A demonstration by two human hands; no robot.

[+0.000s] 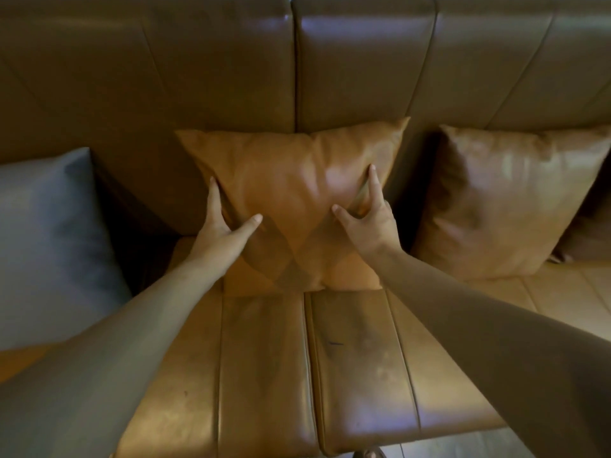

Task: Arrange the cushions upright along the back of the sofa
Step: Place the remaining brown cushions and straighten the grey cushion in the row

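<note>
Head view, looking down on a brown leather sofa. Middle cushion, tan leather, stands upright on the seat with its top edge leaning on the backrest, roughly centred on the vertical seam between two back panels; its lower edge sits on the seat just behind the gap between two seat pads. Both hands are on this cushion. Left hand: fingers run up the cushion's left edge, thumb spread across the front face, palm pressed at the lower left side; a flat, spread-open grasp on the edge, not a fist. Right hand: fingers partly curled, index finger extended up along the right side of the front face, thumb pointing inward on the face; leather puckers under the fingers, so it is pinching or pressing the cover there. Whether the fingers reach round behind the cushion cannot be told. Right cushion, same tan leather, upright against the backrest, well apart from the middle one with a dark gap between them; something darker shows just behind its lower right corner, too cut off to identify. Grey cushion at the left, fabric-looking, tilted, partly out of frame, apart from the middle cushion. Both forearms bare.
</note>
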